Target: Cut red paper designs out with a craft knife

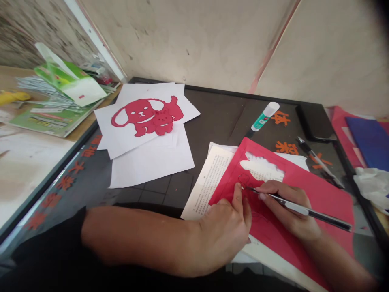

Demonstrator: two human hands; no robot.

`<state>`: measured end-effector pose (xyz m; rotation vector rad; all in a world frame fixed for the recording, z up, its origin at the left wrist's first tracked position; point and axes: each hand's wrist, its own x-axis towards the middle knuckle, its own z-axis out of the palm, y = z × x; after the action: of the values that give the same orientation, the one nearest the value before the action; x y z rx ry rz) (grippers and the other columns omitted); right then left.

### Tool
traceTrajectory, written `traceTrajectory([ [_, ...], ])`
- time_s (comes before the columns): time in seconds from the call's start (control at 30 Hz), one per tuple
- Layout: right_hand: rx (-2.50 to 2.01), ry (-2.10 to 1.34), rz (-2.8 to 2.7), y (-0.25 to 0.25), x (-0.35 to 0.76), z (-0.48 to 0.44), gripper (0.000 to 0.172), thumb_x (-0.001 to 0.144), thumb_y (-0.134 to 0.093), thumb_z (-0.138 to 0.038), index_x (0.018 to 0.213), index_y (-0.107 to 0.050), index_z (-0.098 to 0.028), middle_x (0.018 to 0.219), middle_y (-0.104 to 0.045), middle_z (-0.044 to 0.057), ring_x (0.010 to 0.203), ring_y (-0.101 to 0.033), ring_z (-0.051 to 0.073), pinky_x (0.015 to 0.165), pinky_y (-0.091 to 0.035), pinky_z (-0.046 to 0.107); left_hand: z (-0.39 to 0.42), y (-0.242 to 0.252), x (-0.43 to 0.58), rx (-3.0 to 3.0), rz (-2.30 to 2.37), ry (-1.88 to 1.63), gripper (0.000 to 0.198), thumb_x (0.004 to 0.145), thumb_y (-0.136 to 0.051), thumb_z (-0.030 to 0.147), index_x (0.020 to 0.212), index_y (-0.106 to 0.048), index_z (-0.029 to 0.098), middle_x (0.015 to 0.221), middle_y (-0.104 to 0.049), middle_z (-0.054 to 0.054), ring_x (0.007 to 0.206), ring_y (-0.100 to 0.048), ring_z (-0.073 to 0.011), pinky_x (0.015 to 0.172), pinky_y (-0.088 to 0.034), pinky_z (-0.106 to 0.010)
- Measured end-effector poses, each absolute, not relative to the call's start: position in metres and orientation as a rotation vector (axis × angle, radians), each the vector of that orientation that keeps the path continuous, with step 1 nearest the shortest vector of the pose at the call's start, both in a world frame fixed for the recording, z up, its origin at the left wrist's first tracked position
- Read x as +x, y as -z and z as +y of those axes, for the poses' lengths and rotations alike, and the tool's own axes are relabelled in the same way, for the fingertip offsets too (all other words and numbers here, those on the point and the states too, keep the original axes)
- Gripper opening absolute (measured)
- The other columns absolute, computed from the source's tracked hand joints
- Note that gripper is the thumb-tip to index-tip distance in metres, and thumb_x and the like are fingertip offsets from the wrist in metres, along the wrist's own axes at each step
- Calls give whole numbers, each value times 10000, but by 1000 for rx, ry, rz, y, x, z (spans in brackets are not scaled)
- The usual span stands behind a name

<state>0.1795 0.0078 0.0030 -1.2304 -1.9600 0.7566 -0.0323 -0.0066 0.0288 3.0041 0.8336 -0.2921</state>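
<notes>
My right hand [288,207] grips a slim black and silver craft knife [330,219], its dark tip down on the red paper [328,196]. Beside that tip, my left hand [225,231] presses the paper with an outstretched index finger; its other fingers are bent. A small flower-like outline [244,178] is marked on the paper just above the finger. Farther up, a ragged cut-out hole [263,167] lets printed text show through. Under the red sheet lies a printed page or open book [206,182].
A glue stick [265,117] stands behind the red paper. A pen [319,162] lies to the right, near a black case [314,121]. Left are white sheets [152,170] bearing a red paper-cut dog [133,115]. Green booklets [51,119] lie at far left.
</notes>
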Motion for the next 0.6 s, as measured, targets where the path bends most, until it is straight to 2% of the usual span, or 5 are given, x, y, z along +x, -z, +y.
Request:
traceTrajectory([
  [0.6,-1242,-743,-1958,-3,179,7,123,889,-626,-158,963,-670,-246,867,-725,15,737,-700,156,645,-556,251,-6,-31,-33,2927,823,313,717,952,-538,480,1380,-449,-89,1399,-353,-443,672,-681,-270,496,-486,-336],
])
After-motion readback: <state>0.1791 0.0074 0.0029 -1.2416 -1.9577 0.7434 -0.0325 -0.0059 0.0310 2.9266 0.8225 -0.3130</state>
